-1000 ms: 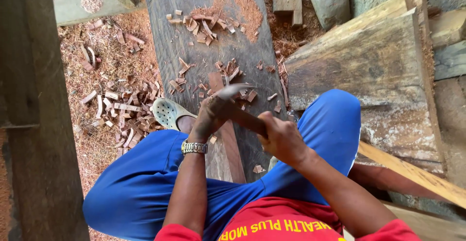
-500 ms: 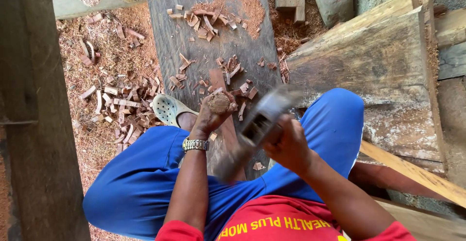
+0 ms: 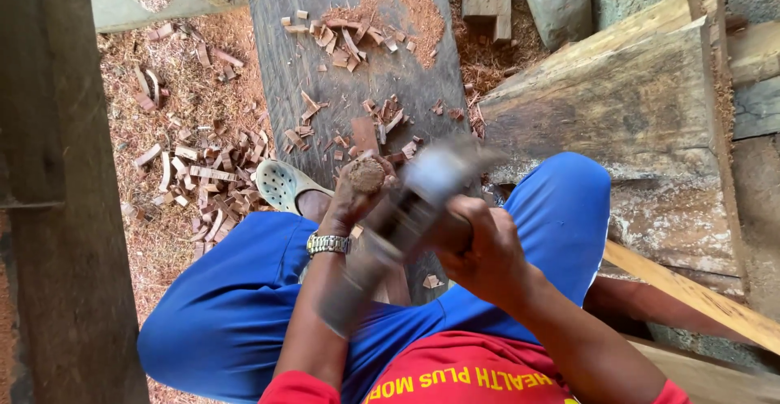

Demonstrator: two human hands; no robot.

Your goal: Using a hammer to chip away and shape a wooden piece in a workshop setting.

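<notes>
— What do the two hands hold?

— The left hand (image 3: 351, 201), with a silver metal wristwatch (image 3: 328, 244) on its wrist, is clenched around a small round brown piece of wood (image 3: 367, 175). It keeps the piece upright on the long grey wooden plank (image 3: 301, 54), just in front of the knees. The right hand (image 3: 479, 245) is closed tightly on the handle of a broad grey metal chopping blade (image 3: 422, 193). The blade is very blurred, so I cannot tell its exact shape — it lies across the lap, with its wide end just beside the piece of wood.

— And what is around them?

— The person sits astride the plank, in bright blue trousers (image 3: 236, 314) and a red shirt (image 3: 463, 375). A pale perforated plastic clog (image 3: 284, 184) is on the left foot, near the plank's edge. Many small reddish wood chips (image 3: 341, 38) lie on the plank and on the ground to the left, together with sawdust. On the right is a big rough weathered timber block (image 3: 626, 103) — beside it a yellowish wooden slat (image 3: 691, 294).
</notes>
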